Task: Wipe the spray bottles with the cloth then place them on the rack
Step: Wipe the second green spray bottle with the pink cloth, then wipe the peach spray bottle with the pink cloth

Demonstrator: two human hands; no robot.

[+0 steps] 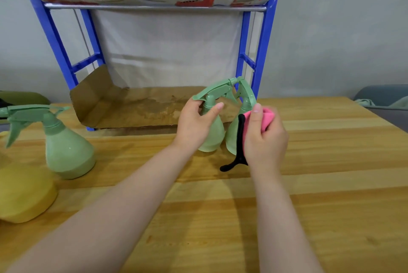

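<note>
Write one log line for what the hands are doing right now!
left hand: grips green spray bottle | right hand: holds pink cloth against second green bottle | rack: no bottles yet

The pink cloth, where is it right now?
In the head view the pink cloth is bunched in the right hand, right of centre, pressed against the right-hand green spray bottle.

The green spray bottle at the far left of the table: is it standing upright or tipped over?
Upright. The spray bottle stands on its wide base on the table, its trigger head on top, and no hand touches it.
</note>
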